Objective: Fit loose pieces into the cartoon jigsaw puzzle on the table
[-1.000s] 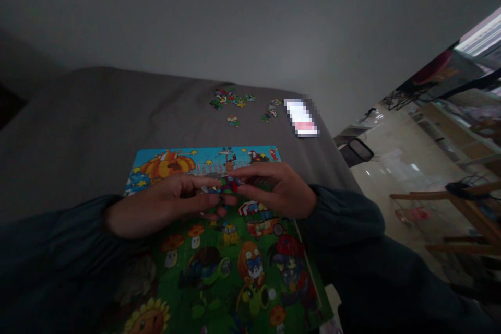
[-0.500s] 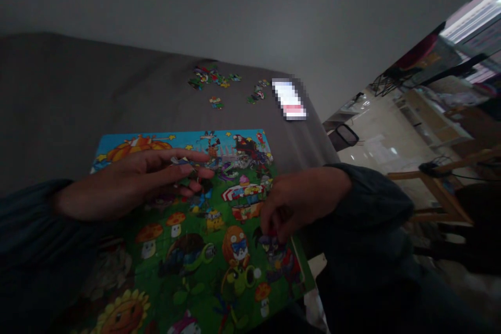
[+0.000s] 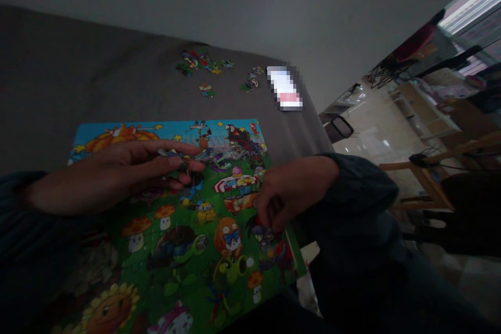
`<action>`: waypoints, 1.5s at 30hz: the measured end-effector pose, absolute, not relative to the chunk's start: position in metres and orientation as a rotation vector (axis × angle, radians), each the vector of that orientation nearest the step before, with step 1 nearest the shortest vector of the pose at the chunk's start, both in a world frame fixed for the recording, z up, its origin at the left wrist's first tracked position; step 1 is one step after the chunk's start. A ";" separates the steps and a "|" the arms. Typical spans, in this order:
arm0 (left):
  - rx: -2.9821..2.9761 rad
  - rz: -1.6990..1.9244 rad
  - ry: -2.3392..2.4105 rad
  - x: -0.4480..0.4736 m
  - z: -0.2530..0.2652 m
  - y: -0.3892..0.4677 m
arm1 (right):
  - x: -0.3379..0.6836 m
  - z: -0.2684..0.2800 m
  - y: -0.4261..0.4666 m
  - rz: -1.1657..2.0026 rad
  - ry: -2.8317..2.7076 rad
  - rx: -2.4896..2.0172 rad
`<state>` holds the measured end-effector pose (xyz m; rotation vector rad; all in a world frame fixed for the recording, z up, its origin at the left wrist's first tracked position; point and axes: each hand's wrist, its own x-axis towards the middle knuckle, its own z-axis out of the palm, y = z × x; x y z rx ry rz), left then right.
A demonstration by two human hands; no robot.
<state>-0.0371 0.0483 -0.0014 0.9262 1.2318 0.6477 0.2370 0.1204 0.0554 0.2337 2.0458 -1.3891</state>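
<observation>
A bright cartoon jigsaw puzzle (image 3: 188, 266) lies flat before me, with plants, mushrooms and a sunflower on green ground. Over its upper left part is my left hand (image 3: 133, 169), palm turned inward, with a small puzzle piece (image 3: 172, 154) held between thumb and fingers. My right hand (image 3: 289, 190) is closed at the puzzle's right edge, fingertips curled down onto the picture beside a purple and red figure. Whatever those fingertips grip is hidden under them.
Several loose puzzle pieces (image 3: 201, 62) lie in small groups on the grey cloth surface (image 3: 129, 83) beyond the puzzle. A lit phone (image 3: 285, 87) lies by the right edge of that surface. On the right, lower down, stands a wooden frame (image 3: 426, 182) on the floor.
The whole view has shifted, so the puzzle, loose pieces and hands appear slightly higher and farther left. Both hands keep nearly the same pose over the puzzle.
</observation>
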 end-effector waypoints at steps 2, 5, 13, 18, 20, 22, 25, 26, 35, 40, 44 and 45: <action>0.918 0.647 1.220 -0.037 0.000 0.048 | 0.251 0.065 0.130 -1.471 2.128 0.239; 0.904 0.662 1.215 -0.037 0.002 0.048 | 0.277 0.079 0.129 -1.462 2.444 0.363; 0.832 0.771 1.129 -0.036 0.006 0.050 | 0.308 0.069 0.018 -0.747 2.643 0.709; 0.821 0.837 1.145 -0.032 0.011 0.048 | 0.306 0.066 -0.002 -0.333 2.560 0.799; 0.799 0.836 1.180 -0.031 0.014 0.046 | 0.306 0.068 0.000 -0.307 2.541 0.801; 0.783 0.844 1.200 -0.030 0.015 0.045 | 0.309 0.070 0.001 -0.285 2.520 0.819; 0.820 0.855 1.169 -0.031 0.014 0.045 | 0.311 0.072 -0.002 -0.225 2.509 0.871; 0.838 0.855 1.152 -0.031 0.013 0.045 | 0.311 0.071 -0.004 -0.212 2.513 0.876; 0.868 0.870 1.112 -0.029 0.012 0.044 | 0.311 0.065 -0.009 -0.195 2.494 0.876; 0.840 0.803 1.110 -0.032 0.013 0.042 | 0.313 0.073 -0.008 -0.462 2.629 0.933; 0.868 0.819 1.100 -0.032 0.012 0.042 | 0.307 0.070 -0.002 -0.993 2.686 1.198; 0.874 0.830 1.098 -0.032 0.012 0.042 | 0.306 0.066 0.001 -1.091 2.658 1.251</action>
